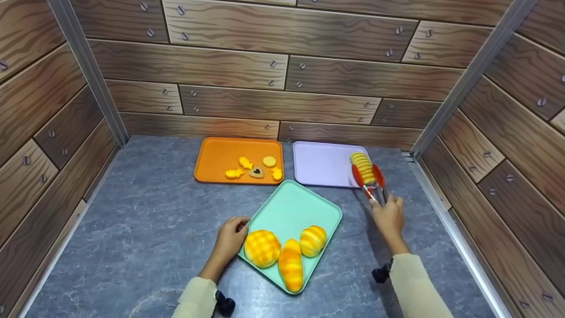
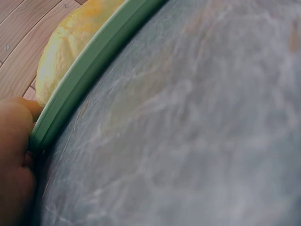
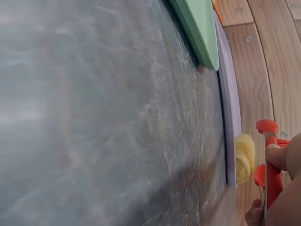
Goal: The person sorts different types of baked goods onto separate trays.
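My right hand (image 1: 388,218) holds a pair of tongs (image 1: 369,192) with red tips. The tips are spread, one on each side of the near end of a ridged yellow bread roll (image 1: 362,166); whether they touch it I cannot tell. That roll lies at the right end of the lilac tray (image 1: 322,165). At the left edge of a mint-green tray (image 1: 295,205), my left hand (image 1: 231,235) pinches the rim (image 2: 70,87). This tray bears a round crosshatched bun (image 1: 262,248), a long striped bread (image 1: 291,266) and a small striped roll (image 1: 313,241).
An orange tray (image 1: 220,152) stands at the back left, holding several small yellow pieces, some fish-shaped, and a brown biscuit (image 1: 256,172) with a dark heart. Wood-patterned walls (image 1: 238,66) enclose the grey marbled table (image 1: 145,212) at the back and both sides.
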`<control>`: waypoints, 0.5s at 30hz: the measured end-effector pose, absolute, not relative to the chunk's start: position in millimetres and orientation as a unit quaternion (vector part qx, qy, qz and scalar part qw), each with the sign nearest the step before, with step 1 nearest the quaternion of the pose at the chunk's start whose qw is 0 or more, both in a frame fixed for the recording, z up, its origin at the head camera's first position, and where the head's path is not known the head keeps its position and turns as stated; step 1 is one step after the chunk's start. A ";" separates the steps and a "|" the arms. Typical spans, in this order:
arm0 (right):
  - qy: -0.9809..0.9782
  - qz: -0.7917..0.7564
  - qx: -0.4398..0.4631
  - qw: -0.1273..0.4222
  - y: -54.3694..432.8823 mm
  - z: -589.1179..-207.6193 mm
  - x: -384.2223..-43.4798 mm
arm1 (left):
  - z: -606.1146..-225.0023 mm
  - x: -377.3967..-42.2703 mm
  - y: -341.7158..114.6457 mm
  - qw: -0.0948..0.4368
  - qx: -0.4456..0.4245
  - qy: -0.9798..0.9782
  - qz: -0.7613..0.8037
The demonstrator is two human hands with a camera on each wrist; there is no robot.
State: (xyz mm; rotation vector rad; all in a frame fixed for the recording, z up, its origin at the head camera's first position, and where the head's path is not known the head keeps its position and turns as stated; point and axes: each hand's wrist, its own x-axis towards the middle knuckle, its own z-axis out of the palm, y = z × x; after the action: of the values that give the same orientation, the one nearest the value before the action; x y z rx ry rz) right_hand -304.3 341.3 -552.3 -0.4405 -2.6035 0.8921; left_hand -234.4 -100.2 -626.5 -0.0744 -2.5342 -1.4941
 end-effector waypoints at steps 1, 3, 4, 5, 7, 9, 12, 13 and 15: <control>-0.920 0.316 -0.149 0.179 340.1 -551.1 -300.5 | -626.3 -234.3 -100.0 0.097 -0.024 -0.858 -0.504; -0.918 0.324 -0.135 0.182 337.2 -548.6 -292.7 | -625.2 -234.0 -99.7 0.092 -0.018 -0.858 -0.505; -0.918 0.328 -0.127 0.183 335.8 -547.6 -288.5 | -624.5 -233.7 -99.7 0.092 -0.017 -0.859 -0.504; -0.917 0.333 -0.119 0.182 334.7 -546.9 -284.3 | -623.9 -233.5 -99.6 0.091 -0.015 -0.859 -0.503; -0.917 0.341 -0.104 0.178 332.6 -545.7 -274.8 | -623.2 -233.3 -99.5 0.090 -0.014 -0.860 -0.502; -0.919 0.344 -0.092 0.171 331.8 -545.9 -264.9 | -623.0 -233.4 -99.2 0.090 -0.017 -0.861 -0.500; -0.921 0.347 -0.074 0.160 331.9 -547.6 -250.3 | -623.4 -233.7 -98.7 0.091 -0.020 -0.862 -0.498; -0.922 0.347 -0.068 0.157 332.1 -548.3 -245.7 | -623.6 -233.9 -98.7 0.092 -0.020 -0.862 -0.498; -0.922 0.350 -0.055 0.154 332.9 -550.0 -237.0 | -623.9 -233.9 -98.6 0.094 -0.021 -0.862 -0.498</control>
State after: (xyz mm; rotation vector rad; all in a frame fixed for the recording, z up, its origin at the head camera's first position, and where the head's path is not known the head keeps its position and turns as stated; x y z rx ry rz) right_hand -237.0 332.9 -550.0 -0.1583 -2.6433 1.0042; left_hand -233.9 -98.6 -623.9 -0.0612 -2.5567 -1.4783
